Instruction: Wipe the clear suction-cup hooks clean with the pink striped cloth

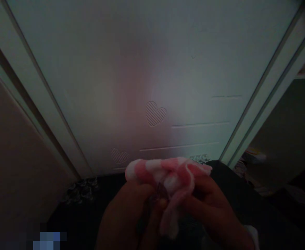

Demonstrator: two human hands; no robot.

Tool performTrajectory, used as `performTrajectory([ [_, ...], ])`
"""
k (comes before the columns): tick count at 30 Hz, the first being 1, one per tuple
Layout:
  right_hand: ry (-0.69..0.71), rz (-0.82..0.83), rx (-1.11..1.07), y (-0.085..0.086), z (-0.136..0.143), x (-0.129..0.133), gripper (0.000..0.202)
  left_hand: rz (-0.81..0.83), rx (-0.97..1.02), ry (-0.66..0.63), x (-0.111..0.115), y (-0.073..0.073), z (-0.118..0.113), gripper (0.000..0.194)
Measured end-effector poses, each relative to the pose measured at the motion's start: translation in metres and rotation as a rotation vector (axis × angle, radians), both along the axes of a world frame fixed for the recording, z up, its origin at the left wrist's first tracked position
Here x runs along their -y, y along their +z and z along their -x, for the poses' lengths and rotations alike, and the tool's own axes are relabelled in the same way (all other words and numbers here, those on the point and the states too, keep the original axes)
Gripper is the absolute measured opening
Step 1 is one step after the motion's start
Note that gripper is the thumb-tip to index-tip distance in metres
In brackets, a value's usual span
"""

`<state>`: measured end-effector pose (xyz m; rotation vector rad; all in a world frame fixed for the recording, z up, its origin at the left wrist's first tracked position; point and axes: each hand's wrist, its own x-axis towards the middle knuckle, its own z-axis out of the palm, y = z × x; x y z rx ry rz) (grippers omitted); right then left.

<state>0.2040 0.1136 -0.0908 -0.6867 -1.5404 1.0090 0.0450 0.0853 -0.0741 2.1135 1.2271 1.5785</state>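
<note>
A pink-and-white striped, fuzzy cloth [148, 168] is bunched up between my two hands at the bottom middle of the head view. Its left end is rounded, and a pale-edged fold hangs down toward me. My left hand [127, 211] grips it from the left, thumb and fingers bent in close to the middle. From the right, my right hand [214, 208] pinches the cloth near its folded edge. Something thin and clear shows by my left fingertips, too dim and blurred to name. The folds hide some fingertips.
Ahead stands a large white panel door [102, 86] with engraved hearts and lines, set between pale frame strips. Dark floor [105, 184] runs below it. A patterned design [82, 191] lies at lower left. On the right is a shelf compartment [285, 121] with dim items at its bottom.
</note>
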Motion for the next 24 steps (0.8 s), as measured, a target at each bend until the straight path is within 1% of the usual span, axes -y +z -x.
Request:
performTrajectory([
  [4,-0.068,-0.002,-0.011,0.003,0.006,-0.001,0.023,-0.066,-0.159,-0.015,-0.003,0.002,0.005,0.006],
  [8,-0.078,0.012,-0.061,0.004,0.011,-0.001,0.023,-0.114,-0.327,-0.032,-0.006,0.001,0.008,0.017],
  [9,-0.089,0.005,-0.072,0.004,0.013,-0.001,0.024,-0.121,-0.348,-0.045,-0.006,0.0,0.008,0.017],
  [11,-0.128,-0.011,-0.094,0.004,0.015,-0.001,0.026,-0.128,-0.349,-0.071,-0.007,-0.001,0.006,0.011],
  [12,-0.154,-0.012,-0.105,0.004,0.016,-0.001,0.027,-0.122,-0.331,-0.076,-0.007,-0.002,0.005,0.012],
  [14,-0.202,-0.015,-0.13,0.004,0.018,-0.002,0.027,-0.095,-0.279,-0.078,-0.006,-0.003,0.001,0.021],
  [15,-0.229,-0.017,-0.145,0.004,0.018,-0.003,0.028,-0.076,-0.257,-0.08,-0.005,-0.003,-0.001,0.023],
  [17,-0.281,-0.004,-0.175,0.004,0.019,-0.004,0.031,-0.065,-0.215,-0.086,-0.004,-0.003,-0.004,0.019],
  [20,-0.337,0.057,-0.196,0.006,0.019,-0.006,0.033,-0.114,-0.196,-0.07,-0.003,-0.003,-0.006,0.014],
  [24,-0.375,0.109,-0.224,0.01,0.021,-0.007,0.031,-0.228,-0.274,-0.052,-0.005,-0.006,-0.001,0.022],
])
